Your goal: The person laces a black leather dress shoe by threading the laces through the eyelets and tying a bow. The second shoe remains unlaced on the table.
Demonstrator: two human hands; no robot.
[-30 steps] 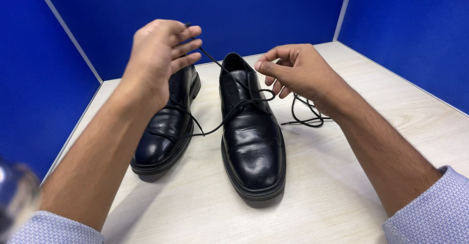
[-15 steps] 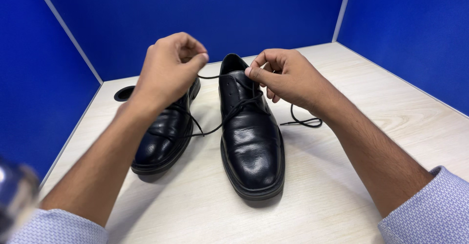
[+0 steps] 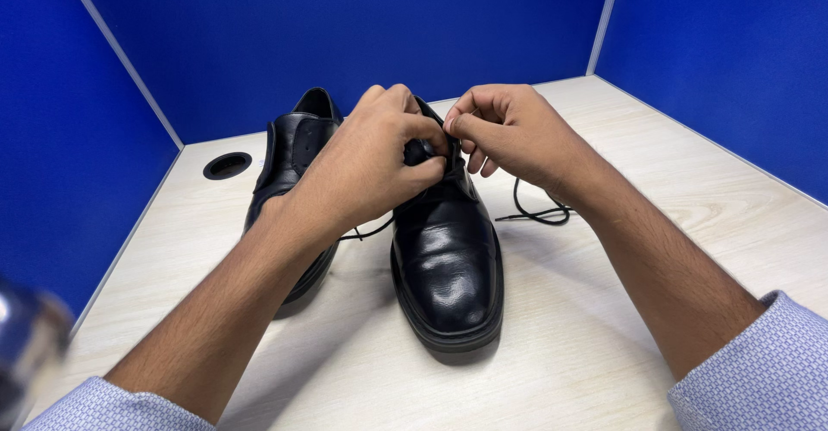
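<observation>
Pinching the black lace (image 3: 536,213) over the right-hand shoe (image 3: 448,258) — left hand (image 3: 375,159) and right hand (image 3: 509,129), both clamped on it.

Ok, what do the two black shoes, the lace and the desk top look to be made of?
Right shoe: smooth polished leather or a lookalike; bright glare on the toe. Left shoe: same black glossy look, partly hidden by the left hand. Lace: thin dark cord, probably woven; too fine to confirm. The right hand pinches it. Desk: pale wood-grain surface, likely laminate, matte.
</observation>
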